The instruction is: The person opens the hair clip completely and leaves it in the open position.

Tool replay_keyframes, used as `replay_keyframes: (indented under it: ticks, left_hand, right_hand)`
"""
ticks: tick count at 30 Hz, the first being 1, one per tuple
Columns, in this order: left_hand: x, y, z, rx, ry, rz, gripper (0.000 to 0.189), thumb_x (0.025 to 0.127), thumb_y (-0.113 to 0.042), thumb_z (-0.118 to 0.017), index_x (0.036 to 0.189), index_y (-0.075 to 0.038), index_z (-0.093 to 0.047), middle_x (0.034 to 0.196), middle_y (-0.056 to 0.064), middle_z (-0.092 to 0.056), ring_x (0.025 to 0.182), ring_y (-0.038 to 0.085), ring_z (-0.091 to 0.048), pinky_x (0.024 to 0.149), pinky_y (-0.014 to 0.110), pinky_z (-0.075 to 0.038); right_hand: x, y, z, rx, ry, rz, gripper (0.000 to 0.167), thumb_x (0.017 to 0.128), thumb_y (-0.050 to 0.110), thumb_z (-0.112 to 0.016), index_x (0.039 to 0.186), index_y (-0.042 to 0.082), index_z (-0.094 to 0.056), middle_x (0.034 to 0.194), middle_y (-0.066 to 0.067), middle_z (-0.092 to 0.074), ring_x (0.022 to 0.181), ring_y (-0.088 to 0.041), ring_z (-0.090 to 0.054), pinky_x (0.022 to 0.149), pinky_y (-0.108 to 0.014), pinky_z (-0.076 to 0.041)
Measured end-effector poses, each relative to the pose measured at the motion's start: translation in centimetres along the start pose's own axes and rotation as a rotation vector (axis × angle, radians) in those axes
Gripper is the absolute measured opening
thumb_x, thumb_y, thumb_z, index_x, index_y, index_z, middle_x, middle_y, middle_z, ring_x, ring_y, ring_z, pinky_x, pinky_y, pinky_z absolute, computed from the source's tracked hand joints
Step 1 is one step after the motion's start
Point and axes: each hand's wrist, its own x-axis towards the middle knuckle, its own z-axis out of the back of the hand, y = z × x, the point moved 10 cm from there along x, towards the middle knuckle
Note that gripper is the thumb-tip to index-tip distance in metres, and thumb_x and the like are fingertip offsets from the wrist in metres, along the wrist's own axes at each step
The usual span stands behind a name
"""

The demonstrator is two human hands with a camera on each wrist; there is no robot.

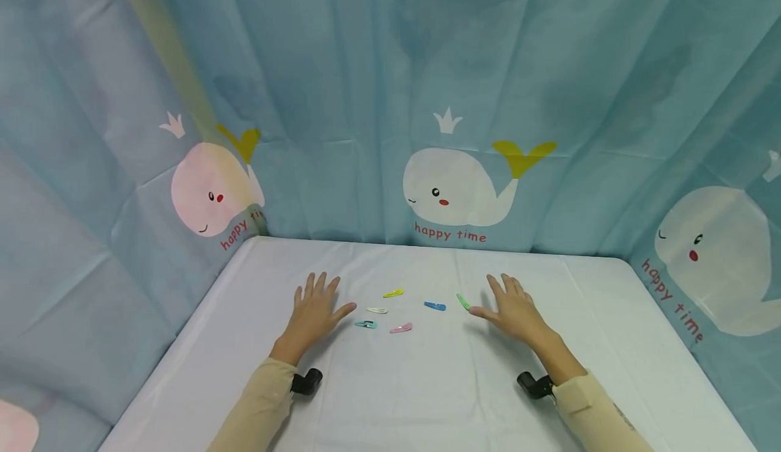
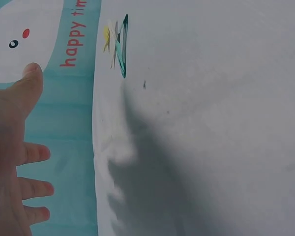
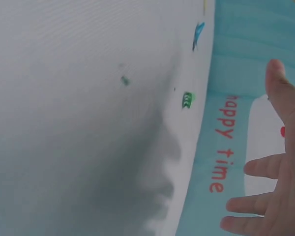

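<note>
Several snap hair clips lie spread on the white table between my hands. In the head view these are a yellow clip [image 1: 393,293], a white clip [image 1: 377,310], a teal clip [image 1: 366,324], a pink clip [image 1: 401,328], a blue clip [image 1: 435,305] and a green clip [image 1: 463,301]. My left hand [image 1: 314,314] hovers left of the teal clip, fingers spread, holding nothing. My right hand [image 1: 514,311] has its fingers spread too; its thumb tip overlaps the green clip's lower end in the head view. In the right wrist view that hand [image 3: 285,162] stands apart from the green clip [image 3: 187,100].
A white cloth covers the table [image 1: 427,398]. Behind and beside it hangs a blue curtain [image 1: 342,99] printed with whales. Each wrist wears a small black camera, one on the left [image 1: 307,382] and one on the right [image 1: 534,385].
</note>
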Motion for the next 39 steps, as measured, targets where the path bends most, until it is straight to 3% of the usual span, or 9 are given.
replay_keyframes:
  ticks: [16, 30, 39]
  left_hand:
    - [1.6, -1.8, -1.3, -0.064, 0.067, 0.0, 0.077, 0.091, -0.058, -0.055, 0.147, -0.007, -0.04, 0.155, 0.024, -0.03, 0.147, 0.046, -0.016, 0.113, 0.069, -0.015]
    - [2.8, -3.9, -1.9, -0.102, 0.061, -0.041, 0.073, 0.091, -0.054, -0.059, 0.145, -0.007, -0.044, 0.153, 0.024, -0.035, 0.145, 0.045, -0.023, 0.111, 0.068, -0.02]
    - [3.5, -4.8, -2.7, -0.098, 0.034, -0.086, 0.07, 0.09, -0.053, -0.062, 0.141, -0.007, -0.048, 0.146, 0.022, -0.044, 0.139, 0.041, -0.036, 0.109, 0.063, -0.029]
  right_hand:
    - [2.3, 1.9, -1.0, 0.061, 0.047, 0.012, 0.093, 0.086, 0.065, -0.059, 0.15, 0.003, -0.032, 0.152, -0.03, -0.03, 0.141, -0.049, -0.027, 0.11, -0.066, -0.026]
    - [4.1, 4.7, -2.0, 0.133, 0.057, 0.069, 0.087, 0.086, 0.061, -0.062, 0.149, 0.007, -0.037, 0.153, -0.027, -0.033, 0.141, -0.046, -0.031, 0.109, -0.063, -0.031]
    - [5.6, 6.6, -2.8, 0.171, 0.092, 0.069, 0.084, 0.085, 0.059, -0.064, 0.147, 0.008, -0.04, 0.152, -0.024, -0.037, 0.141, -0.042, -0.034, 0.11, -0.061, -0.032]
